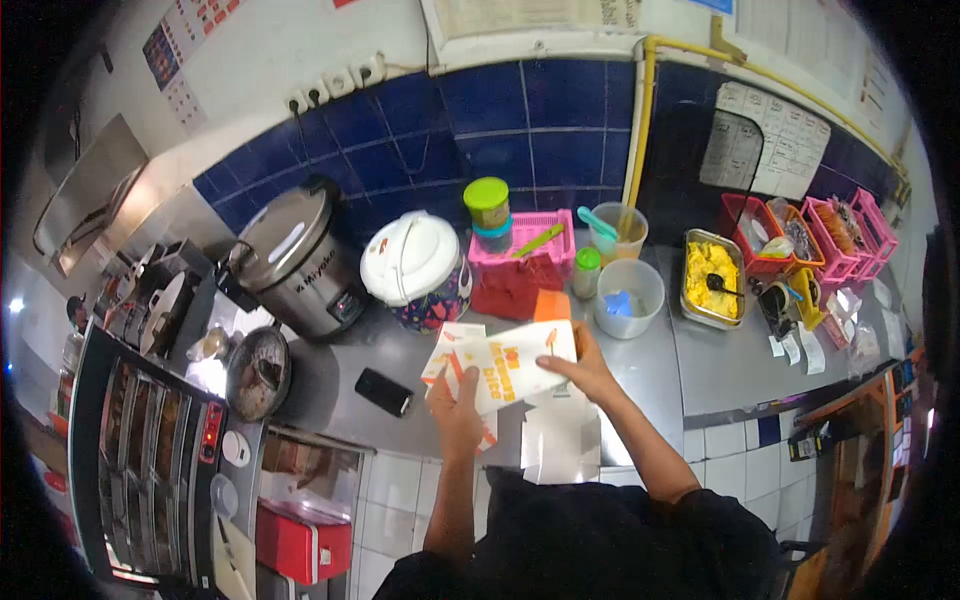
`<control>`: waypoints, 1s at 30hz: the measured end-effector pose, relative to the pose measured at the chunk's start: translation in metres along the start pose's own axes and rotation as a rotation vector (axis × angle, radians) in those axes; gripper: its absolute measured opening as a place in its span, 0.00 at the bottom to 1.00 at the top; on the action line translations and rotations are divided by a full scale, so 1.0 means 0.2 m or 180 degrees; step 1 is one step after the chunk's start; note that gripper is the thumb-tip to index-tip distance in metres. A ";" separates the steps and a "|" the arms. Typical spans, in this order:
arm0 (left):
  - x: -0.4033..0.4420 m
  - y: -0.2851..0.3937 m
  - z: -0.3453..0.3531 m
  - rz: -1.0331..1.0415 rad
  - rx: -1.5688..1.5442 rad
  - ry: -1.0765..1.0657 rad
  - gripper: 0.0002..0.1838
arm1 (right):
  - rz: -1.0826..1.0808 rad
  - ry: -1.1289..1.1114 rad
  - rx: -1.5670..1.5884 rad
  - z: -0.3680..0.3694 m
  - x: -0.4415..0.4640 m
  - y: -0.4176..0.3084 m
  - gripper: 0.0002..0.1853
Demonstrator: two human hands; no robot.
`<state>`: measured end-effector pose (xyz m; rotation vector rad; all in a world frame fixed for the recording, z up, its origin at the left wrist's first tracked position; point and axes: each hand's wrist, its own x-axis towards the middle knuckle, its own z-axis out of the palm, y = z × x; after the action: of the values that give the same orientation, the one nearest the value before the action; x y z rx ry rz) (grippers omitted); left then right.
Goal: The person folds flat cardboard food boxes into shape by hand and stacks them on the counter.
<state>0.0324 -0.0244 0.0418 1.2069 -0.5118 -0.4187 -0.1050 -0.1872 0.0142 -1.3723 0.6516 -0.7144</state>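
Note:
Between my hands is a white cardboard food box (512, 362) with orange lettering, tilted above the steel counter. My left hand (457, 412) grips its left side, thumb on the printed face. On the right side, my right hand (583, 368) pinches the upper corner, thumb on top and fingers behind. Whether the box is flat or partly folded, I cannot tell. More white card (560, 440) lies on the counter just below. A black phone (384, 392) rests to the left of my left hand.
Behind stand a large rice cooker (305, 265), a white-lidded bucket (415, 265), a pink basket (545, 235) and a clear plastic tub (630, 300). To the right is a metal tray of yellow food (735, 315). A dark pan (258, 375) sits left, near a glass-fronted warmer (140, 450).

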 end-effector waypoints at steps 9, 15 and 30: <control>0.24 -0.05 -0.12 0.0588 0.0654 0.0351 0.09 | 0.0289 -0.0336 -0.0713 0.26 0.59 -0.12 0.42; 0.33 -0.07 -0.22 0.0386 0.0908 -0.0077 0.08 | 0.0484 -0.0331 -0.0684 0.34 0.69 -0.03 0.40; 0.46 -0.28 -0.32 -0.1108 0.0558 -0.0002 0.23 | 0.1358 -0.1412 -0.2472 0.51 1.13 0.35 0.56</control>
<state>0.1429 -0.0433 -0.0156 1.4716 -0.3426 -0.6808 0.1213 -0.2931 -0.0463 -1.9270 0.8623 0.2316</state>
